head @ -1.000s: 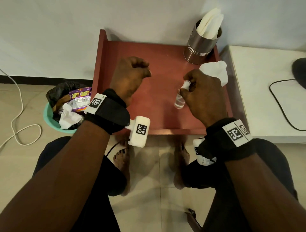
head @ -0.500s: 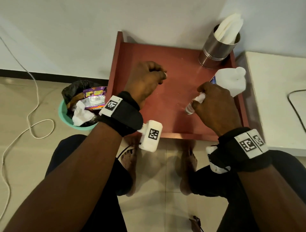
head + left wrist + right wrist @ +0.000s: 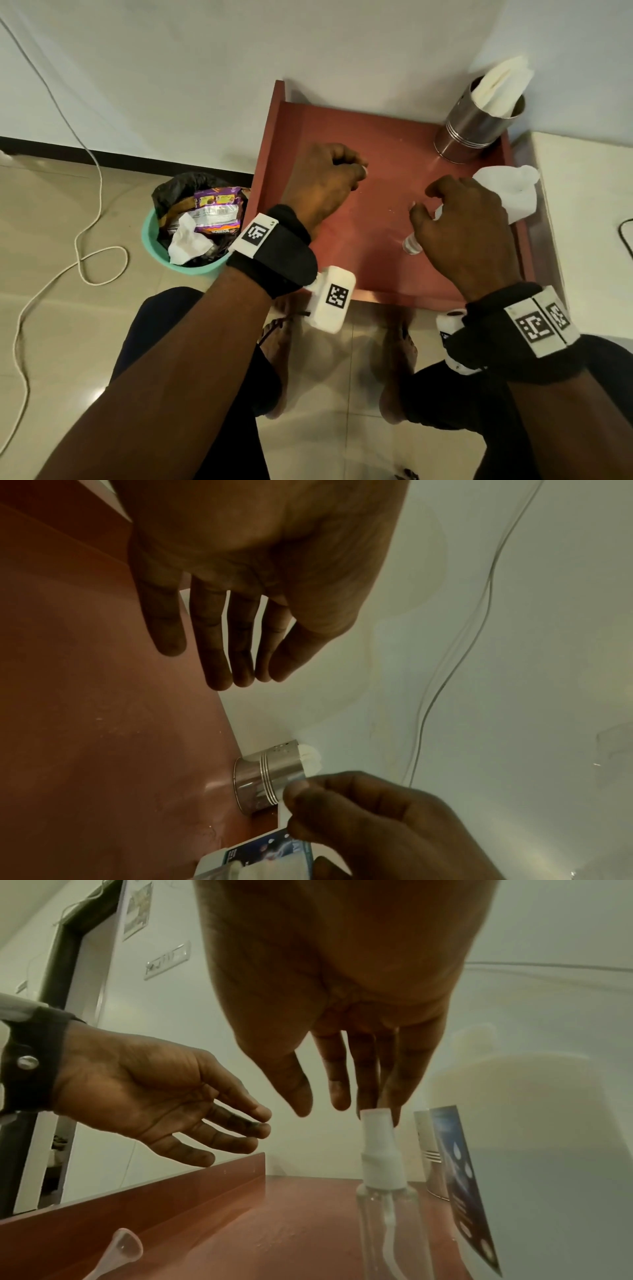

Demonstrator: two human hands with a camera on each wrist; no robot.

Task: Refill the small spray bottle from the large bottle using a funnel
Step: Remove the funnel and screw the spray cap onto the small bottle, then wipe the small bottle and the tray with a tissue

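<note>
The small clear spray bottle [image 3: 412, 245] [image 3: 385, 1207] with a white nozzle stands upright on the red-brown table [image 3: 376, 137]. My right hand [image 3: 421, 205] [image 3: 342, 1107] hovers over it with straight, spread fingers, the tips at the nozzle top. To the right of it stands the large white bottle [image 3: 510, 195] [image 3: 534, 1150] with a blue label. My left hand [image 3: 356, 171] [image 3: 240, 674] hangs over the table's middle with relaxed fingers and holds nothing. A clear funnel [image 3: 121, 1248] lies on the table near the left wall; the head view does not show it.
A steel cup [image 3: 476, 133] [image 3: 267, 780] stuffed with white tissues stands at the table's back right corner. A green bin [image 3: 191, 263] full of wrappers sits on the floor to the left, near a white cord [image 3: 96, 192]. A white counter [image 3: 582, 205] adjoins the table's right side.
My right hand gripped the tilted spray bottle before; now the bottle stands upright and the fingers have straightened off it. The left hand has stayed over the table.
</note>
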